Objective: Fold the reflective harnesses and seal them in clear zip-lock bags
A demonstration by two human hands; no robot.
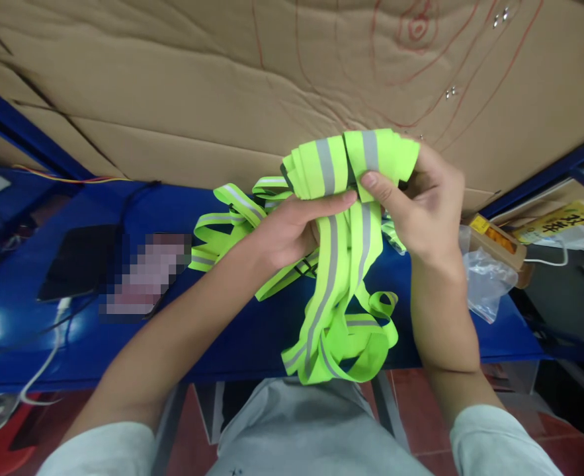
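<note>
Both my hands hold neon yellow-green reflective straps (316, 168) with grey stripes, gathered in overlapping layers above the table. My left hand (301, 221) is closed around the bunch from the left, its thumb pressed along the lower edge. On the right, my right hand (420, 198) pinches the layers, thumb in front and the other fingers mostly hidden behind. Long strap ends (326, 284) hang below the hands and curl in loops near the table's front edge. More of the same straps (227, 221) lie looped on the table behind my left forearm.
The blue table (212, 337) meets a cardboard wall (172, 86) with red drawn lines. A dark phone (81, 261) with a white cable and a device with a blurred screen (147, 274) lie left. A clear plastic bag (487, 281) and a small cardboard box (500, 248) stand right.
</note>
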